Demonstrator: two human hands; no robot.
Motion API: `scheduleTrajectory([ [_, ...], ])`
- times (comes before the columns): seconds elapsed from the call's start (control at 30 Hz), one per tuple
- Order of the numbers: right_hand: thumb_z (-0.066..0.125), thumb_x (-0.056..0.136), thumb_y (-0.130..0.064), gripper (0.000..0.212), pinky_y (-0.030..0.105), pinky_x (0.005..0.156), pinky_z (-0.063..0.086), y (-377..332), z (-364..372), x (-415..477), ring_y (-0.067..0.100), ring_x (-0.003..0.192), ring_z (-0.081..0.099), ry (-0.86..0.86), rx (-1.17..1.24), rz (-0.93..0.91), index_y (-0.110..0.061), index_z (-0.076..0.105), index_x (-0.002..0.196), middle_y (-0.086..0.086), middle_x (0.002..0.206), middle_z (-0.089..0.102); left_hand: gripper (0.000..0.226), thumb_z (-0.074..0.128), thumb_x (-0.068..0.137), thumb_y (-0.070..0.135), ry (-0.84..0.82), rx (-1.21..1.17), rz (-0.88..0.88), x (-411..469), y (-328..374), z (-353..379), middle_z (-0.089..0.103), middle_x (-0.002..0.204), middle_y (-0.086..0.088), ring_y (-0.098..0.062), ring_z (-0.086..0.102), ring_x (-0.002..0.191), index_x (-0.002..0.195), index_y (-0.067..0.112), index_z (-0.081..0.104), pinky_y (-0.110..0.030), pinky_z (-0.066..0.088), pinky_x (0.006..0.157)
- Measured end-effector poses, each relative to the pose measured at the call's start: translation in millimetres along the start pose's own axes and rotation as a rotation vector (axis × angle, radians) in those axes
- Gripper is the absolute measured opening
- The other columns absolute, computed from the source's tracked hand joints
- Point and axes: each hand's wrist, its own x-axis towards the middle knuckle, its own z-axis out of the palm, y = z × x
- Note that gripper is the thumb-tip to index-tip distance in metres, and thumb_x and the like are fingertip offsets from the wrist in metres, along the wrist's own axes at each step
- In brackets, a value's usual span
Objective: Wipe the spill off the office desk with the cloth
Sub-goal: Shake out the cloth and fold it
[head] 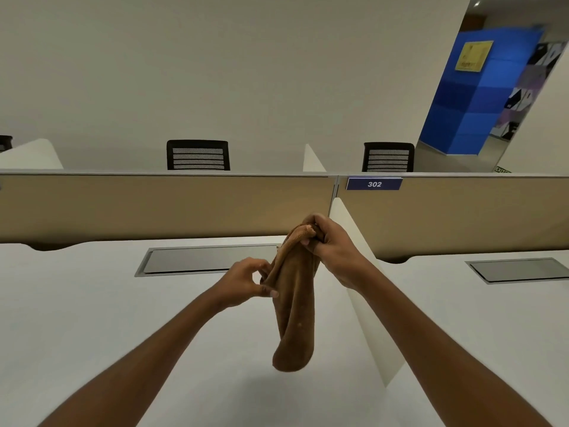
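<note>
Both hands, left (246, 280) and right (331, 248), grasp the brown terry cloth (294, 306) above the white counter (92, 318); we see no spill, so wiping may miss it.

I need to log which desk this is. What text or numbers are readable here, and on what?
"302": white digits on the blue plate atop the partition.
Yellow notice on the blue wall: too blurred to read.
Green sign behind the partition: cut off, unreadable.
</note>
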Motion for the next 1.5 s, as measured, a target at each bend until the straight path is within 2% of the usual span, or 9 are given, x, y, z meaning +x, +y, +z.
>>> scheduleTrajectory([
  [0.17, 0.055, 0.094, -0.007, 0.019, 0.028, 0.071, 0.052, 6.3, -3.0, -3.6, 0.014, 0.083, 0.057, 0.011, 0.018, 0.037, -0.025, 0.057, 0.090, 0.000, 0.087, 0.059, 0.011, 0.064, 0.089, 0.017, 0.083, -0.063, -0.097, 5.0, -12.0, 6.6, 0.058, 0.091, 0.001, -0.014, 0.053, 0.090, 0.078, 0.020, 0.067, -0.022, 0.040, 0.073],
  [0.3, 0.052, 0.097, -0.012, 0.008, 0.032, 0.074, 0.050, 13.2, -9.6, -6.0, 0.019, 0.086, 0.055, 0.053, 0.082, 0.086, -0.019, 0.055, 0.095, 0.003, 0.090, 0.058, 0.019, 0.044, 0.094, 0.005, 0.199, -0.565, -0.212, 6.5, -12.2, -2.7, 0.058, 0.080, -0.010, -0.022, 0.059, 0.080, 0.085, 0.003, 0.062, -0.044, 0.052, 0.075],
  [0.4, 0.051, 0.097, -0.014, 0.012, 0.025, 0.074, 0.050, 18.5, -17.8, -6.8, 0.014, 0.088, 0.056, 0.069, -0.008, 0.111, -0.026, 0.052, 0.096, 0.000, 0.093, 0.057, 0.020, 0.043, 0.093, 0.001, 0.284, -0.725, -0.195, 9.2, -5.8, -14.6, 0.051, 0.069, -0.012, -0.027, 0.051, 0.064, 0.078, 0.005, 0.056, -0.036, 0.049, 0.059],
  [0.53, 0.050, 0.097, -0.011, 0.027, 0.017, 0.069, 0.048, 29.2, -30.2, -10.2, 0.011, 0.094, 0.057, 0.052, -0.228, 0.154, -0.035, 0.046, 0.109, -0.009, 0.099, 0.055, 0.007, 0.050, 0.093, 0.000, 0.269, -0.642, -0.139, 16.3, 7.8, -33.3, 0.049, 0.080, -0.011, -0.023, 0.046, 0.075, 0.091, 0.005, 0.053, -0.033, 0.040, 0.065],
  [0.63, 0.051, 0.095, -0.008, 0.037, 0.012, 0.062, 0.046, 36.4, -33.4, -12.6, 0.009, 0.089, 0.058, 0.026, -0.367, 0.152, -0.035, 0.047, 0.119, -0.011, 0.096, 0.057, 0.024, 0.052, 0.093, 0.002, 0.214, -0.554, -0.112, 19.5, 16.3, -40.2, 0.051, 0.067, 0.000, -0.011, 0.050, 0.067, 0.073, 0.015, 0.049, -0.027, 0.041, 0.063],
  [0.93, 0.061, 0.089, -0.009, 0.015, 0.014, 0.063, 0.039, 49.6, -45.5, -1.6, 0.010, 0.080, 0.055, 0.057, -0.537, 0.135, -0.022, 0.061, 0.097, -0.007, 0.085, 0.060, 0.016, 0.066, 0.086, 0.005, 0.215, -0.384, -0.076, 33.9, 15.9, -42.0, 0.051, 0.072, -0.004, -0.016, 0.049, 0.073, 0.081, 0.013, 0.053, -0.024, 0.042, 0.063],
  [1.17, 0.066, 0.084, -0.008, 0.041, 0.036, 0.086, 0.052, 62.7, -54.3, 20.3, 0.021, 0.099, 0.057, 0.154, -0.646, 0.267, -0.013, 0.057, 0.124, 0.003, 0.108, 0.062, 0.043, 0.069, 0.081, -0.002, 0.184, -0.175, -0.095, 70.2, 0.6, -38.2, 0.065, 0.095, -0.002, -0.017, 0.061, 0.097, 0.118, 0.018, 0.060, -0.026, 0.052, 0.082],
  [1.33, 0.058, 0.089, -0.003, 0.018, 0.043, 0.079, 0.056, 66.7, -61.0, 41.1, 0.024, 0.089, 0.062, 0.176, -0.688, 0.273, -0.011, 0.067, 0.102, 0.007, 0.094, 0.066, 0.019, 0.070, 0.079, 0.003, 0.235, 0.039, -0.048, 103.9, 2.2, -36.9, 0.063, 0.075, 0.003, -0.013, 0.057, 0.076, 0.084, 0.021, 0.068, -0.024, 0.044, 0.062],
  [1.5, 0.057, 0.091, -0.001, 0.013, 0.037, 0.065, 0.061, 66.8, -66.2, 54.8, 0.023, 0.083, 0.062, 0.276, -0.496, 0.282, -0.013, 0.060, 0.092, 0.006, 0.089, 0.060, 0.022, 0.067, 0.079, 0.000, 0.385, 0.030, 0.038, 124.9, 8.8, -38.4, 0.062, 0.073, 0.011, -0.003, 0.054, 0.069, 0.082, 0.022, 0.065, -0.016, 0.041, 0.058],
])
